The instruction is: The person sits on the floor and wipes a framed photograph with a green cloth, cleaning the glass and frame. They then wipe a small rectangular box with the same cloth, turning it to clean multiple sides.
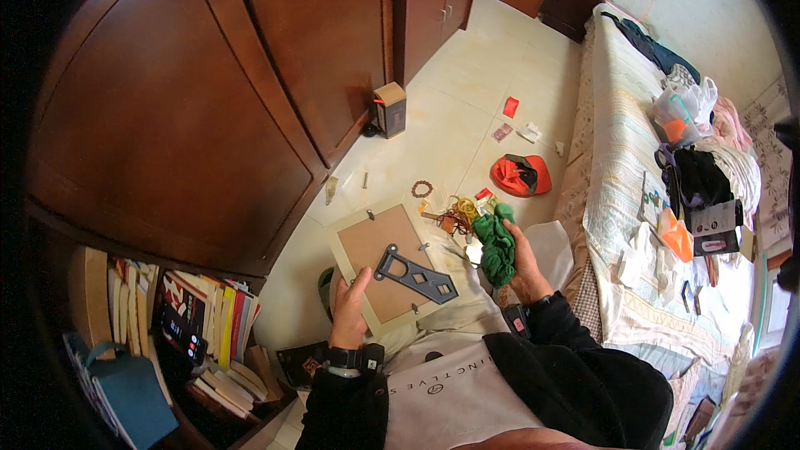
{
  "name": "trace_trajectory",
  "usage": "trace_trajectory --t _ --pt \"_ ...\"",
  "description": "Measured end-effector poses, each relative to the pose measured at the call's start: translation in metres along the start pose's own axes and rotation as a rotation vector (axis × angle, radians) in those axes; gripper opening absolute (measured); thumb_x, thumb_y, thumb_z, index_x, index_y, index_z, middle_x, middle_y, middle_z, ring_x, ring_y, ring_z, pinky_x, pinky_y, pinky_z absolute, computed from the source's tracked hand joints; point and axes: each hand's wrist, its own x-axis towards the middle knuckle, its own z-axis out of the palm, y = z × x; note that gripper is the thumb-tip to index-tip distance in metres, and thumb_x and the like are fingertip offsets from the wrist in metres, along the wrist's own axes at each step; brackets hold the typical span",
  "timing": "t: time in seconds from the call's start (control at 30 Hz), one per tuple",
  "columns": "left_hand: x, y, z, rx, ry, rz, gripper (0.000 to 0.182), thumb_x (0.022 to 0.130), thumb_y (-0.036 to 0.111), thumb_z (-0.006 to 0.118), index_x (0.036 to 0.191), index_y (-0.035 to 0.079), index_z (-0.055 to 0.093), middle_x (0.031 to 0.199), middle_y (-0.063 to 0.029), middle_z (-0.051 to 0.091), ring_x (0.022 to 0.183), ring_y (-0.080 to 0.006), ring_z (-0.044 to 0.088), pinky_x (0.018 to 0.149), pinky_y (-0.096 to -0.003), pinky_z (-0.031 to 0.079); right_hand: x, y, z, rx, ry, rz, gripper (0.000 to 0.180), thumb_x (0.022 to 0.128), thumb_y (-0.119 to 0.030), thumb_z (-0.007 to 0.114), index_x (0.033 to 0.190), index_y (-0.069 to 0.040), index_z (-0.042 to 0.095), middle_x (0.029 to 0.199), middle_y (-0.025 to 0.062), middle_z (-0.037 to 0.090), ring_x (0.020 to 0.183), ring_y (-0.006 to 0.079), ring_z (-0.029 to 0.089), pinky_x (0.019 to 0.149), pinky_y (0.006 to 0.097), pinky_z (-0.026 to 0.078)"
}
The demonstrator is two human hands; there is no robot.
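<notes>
My left hand [350, 306] grips the near left edge of a picture frame [356, 234], whose back faces up. The frame has a pale border, a brown backing board, small metal clips and a dark folding stand [417, 276] across it. In my right hand [528, 265] is a bunched green cloth [497, 247], held to the right of the frame and apart from it. Just beyond the cloth, a tangle of cords and small trinkets [459, 215] lies on the floor. A brown bead bracelet [422, 189] is past the frame's far edge.
Dark wooden wardrobe doors [187, 125] rise at the left, above shelves of books [219, 319]. A small box [390, 111] stands against the wardrobe. A red cap [520, 175] and paper scraps [530, 132] lie on the tiles. The bed [615, 187] at right holds bags and clothes.
</notes>
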Motion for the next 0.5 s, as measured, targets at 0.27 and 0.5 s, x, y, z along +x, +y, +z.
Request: trace_trajectory --t 0.27,0.5 --pt "-0.013 -0.005 -0.004 -0.093 -0.037 0.043 0.049 0.097 0.014 0.064 0.142 0.005 0.047 0.128 -0.0090 0.061 0.115 -0.0229 0.062 0.096 -0.0389 0.052 -0.022 0.001 0.022 -0.428 -0.176 -0.443 0.043 0.104 -0.031 0.056 0.138 -0.005 0.051 0.109 0.0055 0.065 0.085 0.0115 0.063 0.070 0.0268 0.053" --pt "-0.005 -0.005 -0.011 0.050 -0.034 0.109 0.051 0.093 0.009 0.070 0.139 0.002 0.050 0.125 -0.0104 0.063 0.110 -0.0225 0.063 0.092 -0.0366 0.052 -0.030 -0.011 0.049 -0.763 -0.328 -0.526 0.042 0.103 -0.028 0.059 0.136 -0.002 0.055 0.111 0.0055 0.067 0.095 0.0116 0.063 0.082 0.0265 0.051"
